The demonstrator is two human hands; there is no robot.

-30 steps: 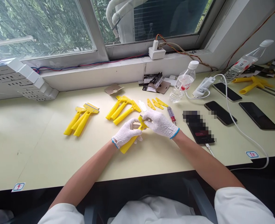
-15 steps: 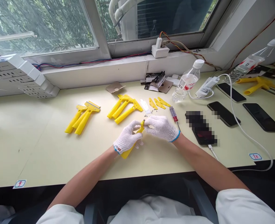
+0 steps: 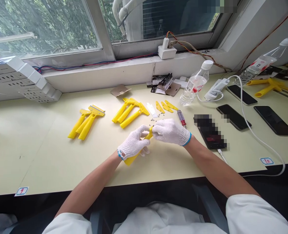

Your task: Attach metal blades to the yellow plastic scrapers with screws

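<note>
Both hands wear white knitted gloves with blue cuffs. My left hand (image 3: 134, 140) is wrapped round a yellow scraper (image 3: 131, 159), its handle sticking out below the palm. My right hand (image 3: 169, 131) pinches at the scraper's head; whether a small part sits between those fingertips is hidden. Just beyond the hands lie tiny screws (image 3: 153, 120), white blades (image 3: 152, 110) and several yellow cover pieces (image 3: 167, 107). A screwdriver (image 3: 182, 118) with a clear and red handle rests beyond my right hand. More yellow scraper bodies (image 3: 130, 113) lie to the upper left.
Scrapers with metal edges (image 3: 87, 122) lie farther left. On the right are a phone on a cable (image 3: 211, 133), other phones (image 3: 234, 117), a water bottle (image 3: 195, 84) and a power strip (image 3: 217, 89). Cardboard packaging (image 3: 165, 85) stands near the sill, white boxes (image 3: 24, 79) far left.
My right hand has shifted slightly right and turned a little at the scraper's head. The left hand keeps its hold. The view has moved slightly.
</note>
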